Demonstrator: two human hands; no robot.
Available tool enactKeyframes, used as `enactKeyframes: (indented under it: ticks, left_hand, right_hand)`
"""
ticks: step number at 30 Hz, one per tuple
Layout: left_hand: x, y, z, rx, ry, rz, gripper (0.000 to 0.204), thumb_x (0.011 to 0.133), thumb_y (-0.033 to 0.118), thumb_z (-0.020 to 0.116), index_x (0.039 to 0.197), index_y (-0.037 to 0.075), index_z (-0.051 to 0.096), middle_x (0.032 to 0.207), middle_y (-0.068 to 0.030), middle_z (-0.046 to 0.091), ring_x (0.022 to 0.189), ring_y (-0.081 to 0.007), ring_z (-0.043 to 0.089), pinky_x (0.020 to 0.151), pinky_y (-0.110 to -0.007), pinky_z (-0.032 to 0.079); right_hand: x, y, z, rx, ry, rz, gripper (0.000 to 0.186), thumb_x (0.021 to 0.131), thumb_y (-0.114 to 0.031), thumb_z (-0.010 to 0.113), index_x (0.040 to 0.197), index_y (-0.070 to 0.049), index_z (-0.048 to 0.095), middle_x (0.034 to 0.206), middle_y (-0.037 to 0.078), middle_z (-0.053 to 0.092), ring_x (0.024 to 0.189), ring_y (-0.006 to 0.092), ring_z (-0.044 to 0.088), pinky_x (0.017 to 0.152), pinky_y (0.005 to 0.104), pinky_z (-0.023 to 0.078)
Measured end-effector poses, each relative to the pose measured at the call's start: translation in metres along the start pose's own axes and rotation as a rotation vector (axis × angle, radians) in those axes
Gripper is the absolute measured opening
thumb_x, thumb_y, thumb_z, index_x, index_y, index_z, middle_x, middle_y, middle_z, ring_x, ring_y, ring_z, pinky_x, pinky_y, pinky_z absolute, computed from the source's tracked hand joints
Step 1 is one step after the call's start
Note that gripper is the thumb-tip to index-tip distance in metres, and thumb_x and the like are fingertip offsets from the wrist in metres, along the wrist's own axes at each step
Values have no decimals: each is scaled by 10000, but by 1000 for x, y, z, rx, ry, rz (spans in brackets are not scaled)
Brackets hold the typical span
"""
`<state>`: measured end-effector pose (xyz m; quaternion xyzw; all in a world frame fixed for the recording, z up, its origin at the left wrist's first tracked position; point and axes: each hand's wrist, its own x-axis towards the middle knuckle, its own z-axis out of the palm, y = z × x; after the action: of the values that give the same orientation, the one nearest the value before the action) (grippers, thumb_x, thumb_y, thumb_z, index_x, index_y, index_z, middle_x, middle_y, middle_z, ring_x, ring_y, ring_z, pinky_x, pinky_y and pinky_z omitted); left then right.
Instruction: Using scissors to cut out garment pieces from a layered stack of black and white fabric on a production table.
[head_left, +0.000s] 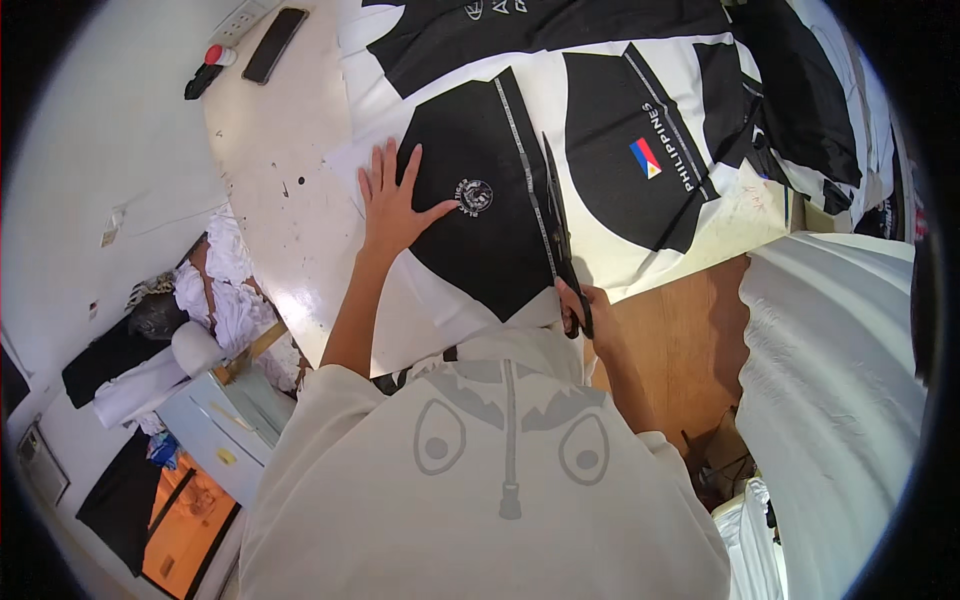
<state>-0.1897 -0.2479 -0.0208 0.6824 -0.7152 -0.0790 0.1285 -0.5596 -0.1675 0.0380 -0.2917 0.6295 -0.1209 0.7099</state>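
A black printed fabric piece (470,240) with a round white emblem lies on the white cloth in front of me. My left hand (392,208) rests flat on its left edge, fingers spread and thumb reaching toward the emblem. In my right hand (585,308) are black-handled scissors (560,220), their long blades pointing away from me along the fabric's right edge, beside a pale stripe. My fingers are closed round the handles. Just right of the blades is another black fabric piece (625,170) with a small flag print and white lettering.
The cloth lies over a white table (270,190). A phone (274,46) and a red-capped item (220,55) sit at the far left. More black fabric (560,30) spreads at the back. A white curtain (830,360) hangs to the right; crumpled white cloth (225,290) is piled at left.
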Motion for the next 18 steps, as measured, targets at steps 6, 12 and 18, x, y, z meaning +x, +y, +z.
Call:
enactKeyframes:
  ticks: [6,12,18]
  left_hand:
    - [-5,-4,6,-30,24,7,1086,821,726,800,1679,181,416,1783,-215,215,1639,-479,171,1240,-751,148]
    - [-5,-6,7,-29,49,26,1088,820,734,797,1678,183,419,1784,-209,218,1640,-476,175,1237,-753,151]
    - [-8,-7,7,-22,47,25,1085,831,730,792,1688,190,402,1792,-201,205,1645,-470,169,1244,-743,141]
  right_hand:
    - [6,-15,0,-49,19,9,581,996,-591,735,726,-102,575,602,16,554,539,120,546,545,269,418]
    - [8,-20,2,-64,68,10,565,967,-572,782,707,-112,582,593,-5,546,517,94,531,512,254,404]
    - [4,-16,4,-105,114,38,547,962,-536,806,698,-109,588,575,-6,538,508,99,541,497,248,394]
